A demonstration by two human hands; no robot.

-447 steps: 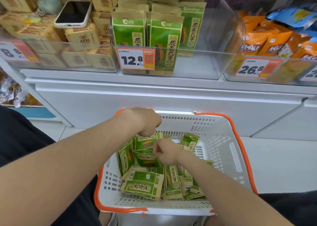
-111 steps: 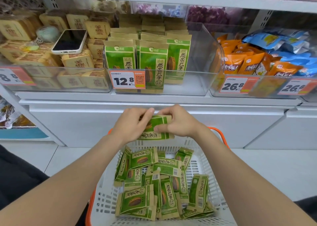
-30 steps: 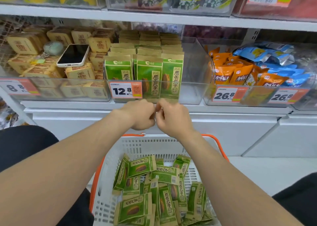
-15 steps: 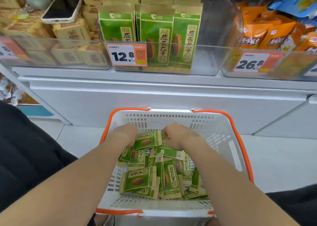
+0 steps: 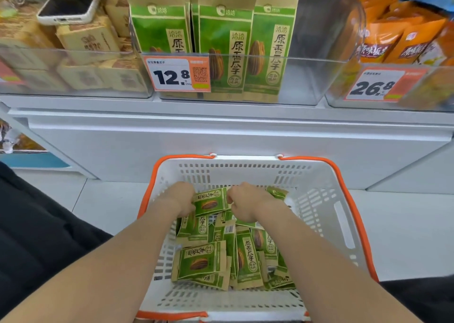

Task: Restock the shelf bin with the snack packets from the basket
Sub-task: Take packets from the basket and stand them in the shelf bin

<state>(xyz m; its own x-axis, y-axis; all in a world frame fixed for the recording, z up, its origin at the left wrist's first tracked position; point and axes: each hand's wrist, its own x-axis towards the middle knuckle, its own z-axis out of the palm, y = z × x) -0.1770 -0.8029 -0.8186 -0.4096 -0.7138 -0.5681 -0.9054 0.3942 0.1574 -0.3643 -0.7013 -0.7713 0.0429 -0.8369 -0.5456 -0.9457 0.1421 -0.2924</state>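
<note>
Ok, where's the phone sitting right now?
Head view, top left: the phone lies screen up on the tan packets, just left of the shelf bin holding green snack packets, above the basket.

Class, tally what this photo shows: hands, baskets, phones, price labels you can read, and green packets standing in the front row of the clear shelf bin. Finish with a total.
Hands: 2, left hand and right hand
Basket: 1
Phone: 1
Readable price labels: 2
Front-row green packets: 3
Total: 9
</note>
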